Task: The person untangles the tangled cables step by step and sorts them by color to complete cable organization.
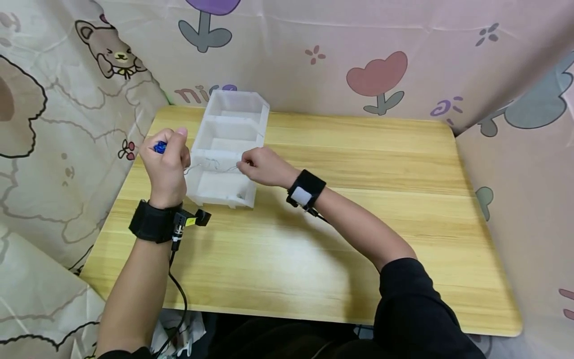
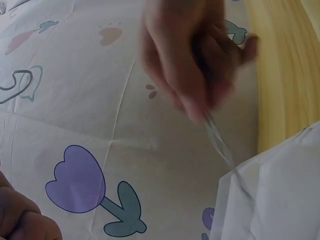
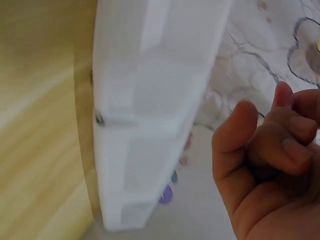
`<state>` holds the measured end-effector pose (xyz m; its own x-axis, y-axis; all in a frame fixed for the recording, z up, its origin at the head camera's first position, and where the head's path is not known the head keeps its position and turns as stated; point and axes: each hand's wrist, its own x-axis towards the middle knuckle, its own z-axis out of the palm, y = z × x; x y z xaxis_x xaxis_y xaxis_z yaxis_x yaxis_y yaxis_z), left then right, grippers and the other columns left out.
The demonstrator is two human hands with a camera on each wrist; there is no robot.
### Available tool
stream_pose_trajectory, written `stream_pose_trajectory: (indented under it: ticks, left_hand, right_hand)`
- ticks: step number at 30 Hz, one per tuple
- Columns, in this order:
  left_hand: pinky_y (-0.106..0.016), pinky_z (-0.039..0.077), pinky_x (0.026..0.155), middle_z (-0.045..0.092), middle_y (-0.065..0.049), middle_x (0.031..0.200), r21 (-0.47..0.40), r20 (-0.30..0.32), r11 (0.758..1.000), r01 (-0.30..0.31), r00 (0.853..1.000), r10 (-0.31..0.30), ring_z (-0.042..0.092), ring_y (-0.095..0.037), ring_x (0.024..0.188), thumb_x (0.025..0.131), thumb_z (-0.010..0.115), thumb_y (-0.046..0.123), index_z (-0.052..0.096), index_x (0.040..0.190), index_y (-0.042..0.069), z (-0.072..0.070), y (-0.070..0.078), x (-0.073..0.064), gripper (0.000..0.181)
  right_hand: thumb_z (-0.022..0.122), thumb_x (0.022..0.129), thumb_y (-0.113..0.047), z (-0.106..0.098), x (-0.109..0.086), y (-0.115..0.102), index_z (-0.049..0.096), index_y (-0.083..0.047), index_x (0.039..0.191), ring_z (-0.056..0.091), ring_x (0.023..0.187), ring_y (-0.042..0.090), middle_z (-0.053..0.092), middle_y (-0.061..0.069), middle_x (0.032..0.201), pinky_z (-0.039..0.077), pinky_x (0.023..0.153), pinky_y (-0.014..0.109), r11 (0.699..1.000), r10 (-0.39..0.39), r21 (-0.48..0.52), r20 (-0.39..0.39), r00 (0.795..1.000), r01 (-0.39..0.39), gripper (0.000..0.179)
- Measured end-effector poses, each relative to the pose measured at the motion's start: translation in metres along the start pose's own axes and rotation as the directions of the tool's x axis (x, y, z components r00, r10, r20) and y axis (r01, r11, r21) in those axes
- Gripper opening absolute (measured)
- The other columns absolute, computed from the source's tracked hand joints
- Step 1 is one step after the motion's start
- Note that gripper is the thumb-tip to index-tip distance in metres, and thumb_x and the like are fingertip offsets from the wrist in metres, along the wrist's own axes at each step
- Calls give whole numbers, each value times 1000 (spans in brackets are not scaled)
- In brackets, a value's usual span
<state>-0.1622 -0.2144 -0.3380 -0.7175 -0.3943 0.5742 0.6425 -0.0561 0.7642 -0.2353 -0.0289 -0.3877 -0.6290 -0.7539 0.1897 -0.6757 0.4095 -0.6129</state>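
My left hand (image 1: 167, 162) is raised at the left of the white box, its fingers curled round a small shiny blue thing (image 1: 160, 147). Most of that blue thing is hidden in the fist, so its kind does not show. A thin pale cord (image 1: 217, 168) runs loosely across above the box between the two hands. At the box's right edge my right hand (image 1: 267, 167) pinches the cord. In the left wrist view, the twisted cord (image 2: 220, 147) comes down from blurred fingertips in front of the box.
A white three-compartment box (image 1: 230, 119) stands at the back left of the wooden table (image 1: 358, 224). Something small and dark (image 1: 240, 195) is in its near right corner. Printed cloth (image 1: 287, 55) hangs behind and at both sides. A black cable (image 1: 179, 289) trails from the left wrist strap.
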Motion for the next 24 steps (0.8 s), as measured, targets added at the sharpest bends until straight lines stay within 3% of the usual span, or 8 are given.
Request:
stream_pose_trajectory:
  ticks: [7,12,16,20,24]
  left_hand:
    - [-21,22,33,31,-5,42,-24,45,999,41,998,-40,27,-16,33,86,61,6,30,49,-2,0,-2,-9,49]
    - [-21,25,32,36,-7,43,-17,90,998,62,994,-60,30,-17,34,88,60,8,33,53,-6,2,-4,-12,46]
    - [-22,26,32,37,-8,43,-34,103,996,85,991,-81,32,-18,35,88,60,9,34,54,-8,4,-5,-14,46]
    - [-22,27,32,38,-9,43,-11,126,997,72,990,-70,32,-19,35,90,58,10,35,55,-8,5,-5,-14,45]
    - [-22,26,32,39,-9,44,-12,137,995,97,986,-94,32,-19,35,92,56,14,37,58,-9,8,-6,-16,45]
  right_hand:
    - [48,96,-23,35,14,0,55,-10,69,37,48,9,41,-1,56,34,53,23,999,44,-15,80,996,-43,31]
    - [49,97,-25,50,15,4,64,-7,90,46,52,9,55,-1,69,40,55,22,996,85,-26,122,989,-83,25]
    - [55,94,-28,50,12,6,62,0,109,52,60,11,62,3,79,45,59,24,991,130,-46,144,981,-125,32]
    - [60,90,-30,38,11,5,57,2,118,55,77,13,63,9,93,47,68,26,989,142,-59,79,987,-138,42]
    - [58,91,-27,19,6,2,59,-2,115,55,84,12,63,8,100,47,73,25,994,103,26,-37,994,-102,35]
